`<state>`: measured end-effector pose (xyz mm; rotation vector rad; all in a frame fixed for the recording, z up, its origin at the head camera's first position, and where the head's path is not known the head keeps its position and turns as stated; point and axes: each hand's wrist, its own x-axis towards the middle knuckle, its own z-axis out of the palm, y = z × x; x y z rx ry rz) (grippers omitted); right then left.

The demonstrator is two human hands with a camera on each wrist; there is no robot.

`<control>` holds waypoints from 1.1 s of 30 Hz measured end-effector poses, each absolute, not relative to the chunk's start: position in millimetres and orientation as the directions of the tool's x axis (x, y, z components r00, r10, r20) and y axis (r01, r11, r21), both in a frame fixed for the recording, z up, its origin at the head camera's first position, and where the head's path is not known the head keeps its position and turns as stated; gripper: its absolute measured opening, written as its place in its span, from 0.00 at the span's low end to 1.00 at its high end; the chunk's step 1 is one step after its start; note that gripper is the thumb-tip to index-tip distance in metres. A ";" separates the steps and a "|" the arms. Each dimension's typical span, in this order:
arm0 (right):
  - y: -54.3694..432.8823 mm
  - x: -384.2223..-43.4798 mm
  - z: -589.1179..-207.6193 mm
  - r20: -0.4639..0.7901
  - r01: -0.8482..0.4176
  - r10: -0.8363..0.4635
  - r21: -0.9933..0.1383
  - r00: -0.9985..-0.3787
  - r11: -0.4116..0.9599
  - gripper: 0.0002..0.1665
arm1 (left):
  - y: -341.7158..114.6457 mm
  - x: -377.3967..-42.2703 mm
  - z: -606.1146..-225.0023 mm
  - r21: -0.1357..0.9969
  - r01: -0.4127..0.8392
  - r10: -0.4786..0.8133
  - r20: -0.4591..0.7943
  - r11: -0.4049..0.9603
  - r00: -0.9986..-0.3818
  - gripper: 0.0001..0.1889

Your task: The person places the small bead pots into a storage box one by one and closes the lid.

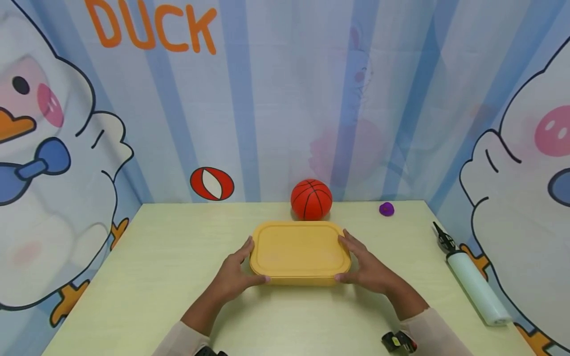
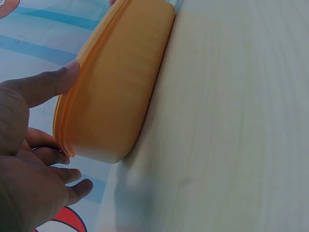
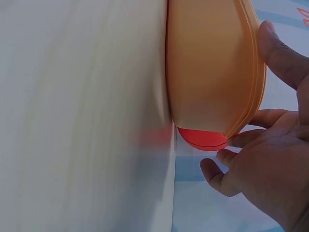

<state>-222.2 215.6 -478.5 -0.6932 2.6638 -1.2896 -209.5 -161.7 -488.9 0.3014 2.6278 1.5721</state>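
Observation:
A yellow lidded food container (image 1: pixel 300 249) stands at the middle of the table, its lid fitted on top. At its left end my left hand (image 1: pixel 233 273) holds the rim, thumb on the front edge and fingertips at the side. My right hand (image 1: pixel 367 267) grips the right end in the same way. In the left wrist view the thumb presses the rim of the container (image 2: pixel 113 87), and some fingers spread free below. The right wrist view shows thumb and fingers at the container's rim (image 3: pixel 212 67), other fingers loosely bent. What lies inside is hidden.
Just behind the container sits a small red basketball (image 1: pixel 311 200). A purple object (image 1: pixel 386 209) lies near the table's back edge. Along the right edge lies a pale green hand pump (image 1: pixel 476 284) with a black nozzle. A printed curtain (image 1: pixel 285 99) hangs behind.

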 end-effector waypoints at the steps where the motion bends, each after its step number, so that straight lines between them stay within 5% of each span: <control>1: 215.6 -222.2 -479.2 0.098 -0.350 -0.440 -0.766 -0.893 0.540 0.67 | -162.3 -209.2 -489.1 0.876 0.134 0.204 0.042 0.463 -0.978 0.61; 33: 209.8 -226.6 -484.0 -0.018 -0.241 -0.404 -0.778 -0.915 0.580 0.72 | -171.1 -208.9 -502.1 0.736 0.194 0.188 0.092 0.649 -0.978 0.51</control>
